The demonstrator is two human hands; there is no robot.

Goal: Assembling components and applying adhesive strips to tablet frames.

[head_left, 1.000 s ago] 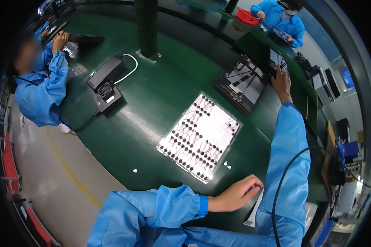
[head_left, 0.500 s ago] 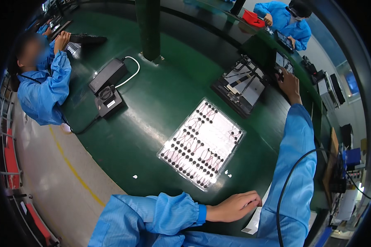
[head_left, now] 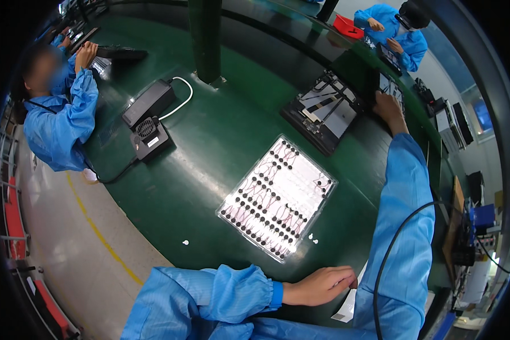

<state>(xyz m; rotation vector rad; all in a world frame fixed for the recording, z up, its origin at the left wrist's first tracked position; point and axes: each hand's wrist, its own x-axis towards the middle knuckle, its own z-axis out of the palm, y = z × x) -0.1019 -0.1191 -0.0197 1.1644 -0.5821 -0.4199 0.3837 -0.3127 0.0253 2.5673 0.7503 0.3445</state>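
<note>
My left hand [head_left: 318,286] lies low over the table's near edge, its fingers together and loosely curled, with nothing visible in them. Its fingertips come close to a white paper strip [head_left: 345,307], partly covered by my right sleeve. Reaching far to the right, my right hand [head_left: 390,109] has its fingers curled at the edge of a dark flat device [head_left: 392,86]; the fingertips are hidden. Left of it lies an opened tablet-like device [head_left: 326,110] with bare inner parts. Between my hands and that device, a clear tray [head_left: 275,198] holds rows of small black round parts with thin reddish wires.
A black fan unit [head_left: 148,136] and black box [head_left: 147,103] with a white cable stand left. A green post [head_left: 205,45] rises from the table. Co-workers in blue sit at left [head_left: 59,119] and far right [head_left: 399,37]. A black cable [head_left: 392,243] crosses my right forearm.
The opened device has shifted left and slightly away. My right hand has moved slightly left, its fingers more curled. The far-right co-worker's hands have moved. My left hand is almost still.
</note>
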